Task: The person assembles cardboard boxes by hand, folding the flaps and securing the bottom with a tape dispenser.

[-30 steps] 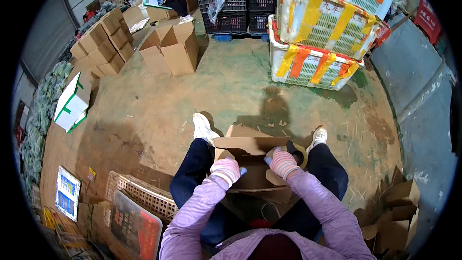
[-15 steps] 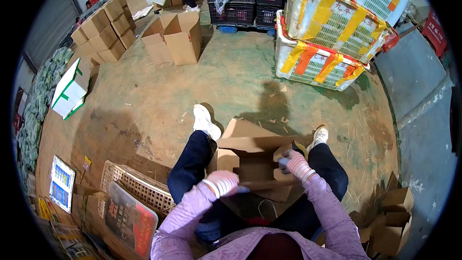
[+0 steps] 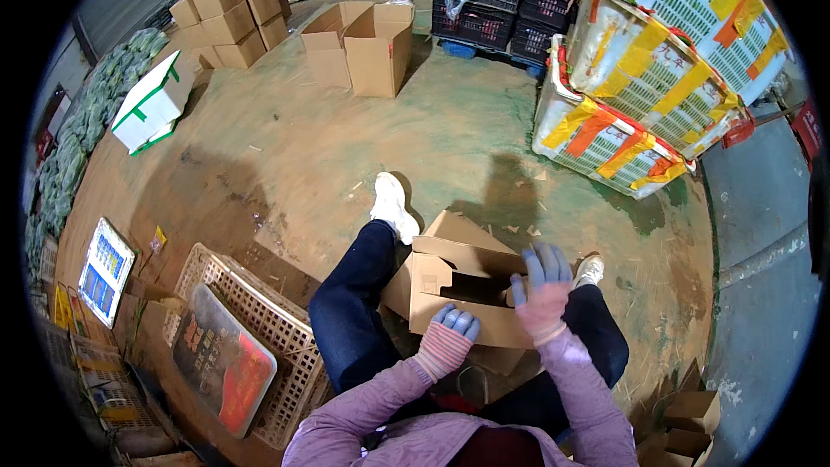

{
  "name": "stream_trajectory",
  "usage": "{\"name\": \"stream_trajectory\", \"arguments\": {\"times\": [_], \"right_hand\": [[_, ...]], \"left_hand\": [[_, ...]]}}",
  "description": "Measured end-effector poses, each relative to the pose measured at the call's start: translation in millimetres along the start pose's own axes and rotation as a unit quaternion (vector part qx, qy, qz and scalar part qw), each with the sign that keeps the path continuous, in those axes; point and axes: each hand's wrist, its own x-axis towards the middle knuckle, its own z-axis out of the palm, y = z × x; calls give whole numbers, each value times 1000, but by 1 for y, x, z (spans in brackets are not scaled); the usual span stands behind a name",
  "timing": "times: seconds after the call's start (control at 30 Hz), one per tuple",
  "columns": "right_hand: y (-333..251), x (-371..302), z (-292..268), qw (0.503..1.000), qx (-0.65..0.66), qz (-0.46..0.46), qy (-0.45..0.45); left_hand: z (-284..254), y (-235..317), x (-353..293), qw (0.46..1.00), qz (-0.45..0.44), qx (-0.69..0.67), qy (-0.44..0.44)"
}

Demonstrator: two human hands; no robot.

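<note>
Now the open carton [image 3: 498,323] is set crosswise between the legs [image 3: 347,294]. Its near side is touched by the left grip [image 3: 447,342], pinch unclear; its right end is overhung by the spread right grip [image 3: 544,296].

stained brown-green floor [image 3: 311,169], scuffed blue-grey wall [image 3: 756,216], grey panelling [image 3: 130,0]
</note>
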Motion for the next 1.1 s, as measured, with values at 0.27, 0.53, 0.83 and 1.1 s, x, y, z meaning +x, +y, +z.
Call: {"name": "stream_trajectory", "arguments": {"times": [0.27, 0.53, 0.83, 1.1], "right_hand": [[30, -35, 37, 971, 42, -90, -219], [33, -62, 41, 971, 77, -94, -204], [121, -118, 131, 756, 507, 414, -26], [95, -40, 118, 719, 580, 381, -37]], "left_hand": [[-1, -5, 3, 999, -13, -16, 27], [-47, -51, 38, 985, -169, 19, 5], [28, -108, 15, 758, -315, -571, -6], [17, -121, 27, 823, -326, -457, 91]]}}
